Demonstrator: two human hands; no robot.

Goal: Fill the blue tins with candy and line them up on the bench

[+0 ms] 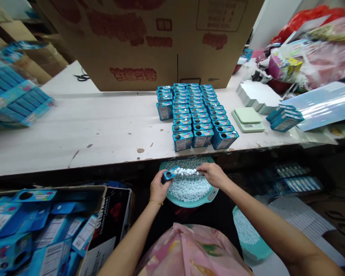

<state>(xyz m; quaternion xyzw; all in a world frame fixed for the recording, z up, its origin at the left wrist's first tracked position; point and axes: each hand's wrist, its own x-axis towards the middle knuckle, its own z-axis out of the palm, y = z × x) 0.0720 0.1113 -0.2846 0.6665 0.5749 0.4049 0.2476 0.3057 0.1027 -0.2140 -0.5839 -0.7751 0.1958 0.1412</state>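
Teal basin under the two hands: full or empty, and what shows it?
Not empty: white pellets cover the inside of the teal basin, hiding its bottom. How deep they lie, I cannot tell.

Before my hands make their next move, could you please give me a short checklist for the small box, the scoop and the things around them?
1. Left hand has a grip on the small blue box: ok.
2. Right hand holds the scoop, laden with white pellets: ok.
3. Scoop's far end inside the box: cannot tell.
4. Turquoise basin beneath the scoop: ok.
5. Other blue boxes standing in rows on the table: ok.
6. Scale reading: cannot tell, too small.
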